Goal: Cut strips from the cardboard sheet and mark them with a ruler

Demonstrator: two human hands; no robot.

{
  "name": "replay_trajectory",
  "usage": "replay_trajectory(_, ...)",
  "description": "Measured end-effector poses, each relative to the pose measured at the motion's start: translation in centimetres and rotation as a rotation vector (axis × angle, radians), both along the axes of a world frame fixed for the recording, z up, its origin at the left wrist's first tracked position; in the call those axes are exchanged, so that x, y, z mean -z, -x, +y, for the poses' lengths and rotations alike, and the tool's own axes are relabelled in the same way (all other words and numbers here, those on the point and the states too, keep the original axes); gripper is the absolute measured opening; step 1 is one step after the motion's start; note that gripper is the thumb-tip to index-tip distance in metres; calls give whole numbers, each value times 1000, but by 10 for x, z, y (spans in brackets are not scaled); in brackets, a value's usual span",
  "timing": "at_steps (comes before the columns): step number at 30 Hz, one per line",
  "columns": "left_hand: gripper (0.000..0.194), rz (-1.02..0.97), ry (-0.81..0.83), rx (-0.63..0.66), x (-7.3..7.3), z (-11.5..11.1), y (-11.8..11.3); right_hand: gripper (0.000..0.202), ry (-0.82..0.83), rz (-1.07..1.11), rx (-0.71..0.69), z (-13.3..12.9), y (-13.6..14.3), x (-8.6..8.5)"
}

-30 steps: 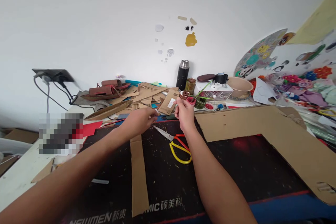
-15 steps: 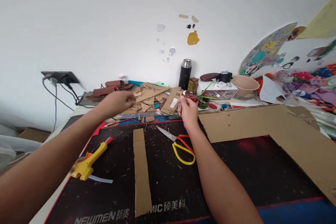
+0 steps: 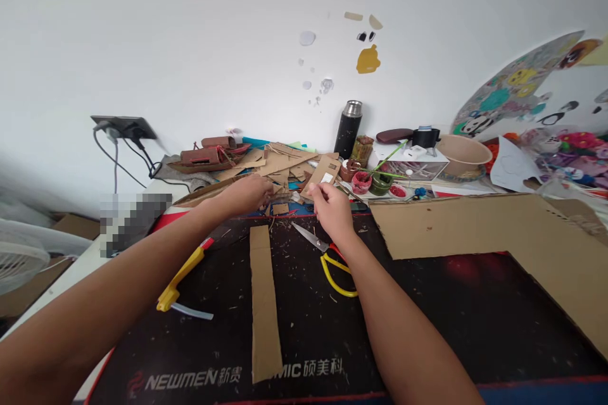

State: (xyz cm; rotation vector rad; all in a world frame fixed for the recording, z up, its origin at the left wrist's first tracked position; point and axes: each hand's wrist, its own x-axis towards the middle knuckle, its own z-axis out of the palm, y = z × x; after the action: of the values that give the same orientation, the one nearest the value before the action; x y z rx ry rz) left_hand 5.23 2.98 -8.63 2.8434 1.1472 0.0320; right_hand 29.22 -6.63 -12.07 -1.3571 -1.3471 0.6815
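Note:
My left hand (image 3: 251, 195) reaches over a pile of cardboard scraps (image 3: 289, 162), fingers curled down; their tips are blurred and anything in them is hidden. Thumb and fingers of my right hand (image 3: 333, 210) are pinched together at the lower end of a cardboard piece with a white label (image 3: 327, 177); I cannot tell whether they grip it. Below the hands, scissors with yellow and red handles (image 3: 338, 278) lie partly behind my right forearm. A cardboard strip (image 3: 266, 304) rests lengthwise on the black mat (image 3: 327, 329). Behind my left forearm lies a yellow glue gun (image 3: 183, 278), partly covered.
A large cut cardboard sheet (image 3: 456, 221) covers the mat's right side. Along the wall stand a black thermos (image 3: 349, 130), paint jars (image 3: 361, 182), a white box (image 3: 413, 164) and a beige bowl (image 3: 463, 152). A brown model boat (image 3: 209, 157) sits back left, near a plugged socket (image 3: 123, 126).
The view has shifted, so things appear farther right. My left hand has moved right and down into the scraps. My right hand has shifted left from the paint jars to the labelled cardboard.

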Motion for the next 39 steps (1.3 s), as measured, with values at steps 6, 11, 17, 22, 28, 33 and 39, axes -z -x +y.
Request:
replay_trajectory(6,28,-4,-27,29,-15,0,7,38,-4,-97,-13,-3,4,-3)
replay_trajectory(11,32,-56,-94,63,-49,-32,15,37,-10,-97,-28,-4,4,-3)
replay_trajectory(17,34,-35,-34,287,-33,-114,22,40,10,-181,-38,-4,8,-1)
replay_trajectory(22,33,-37,49,339,-10,-157,25,37,37,-299,-85,-5,12,2)
replay_trajectory(28,46,-96,-101,215,-8,-175,41,32,33,-438,-147,-7,14,3)
replay_trajectory(33,36,-1,-241,-171,-4,-174,86,31,59,-508,-162,-7,16,5)
replay_trajectory(39,38,203,-147,-335,8,-177,103,33,85,-609,-199,-9,19,6)
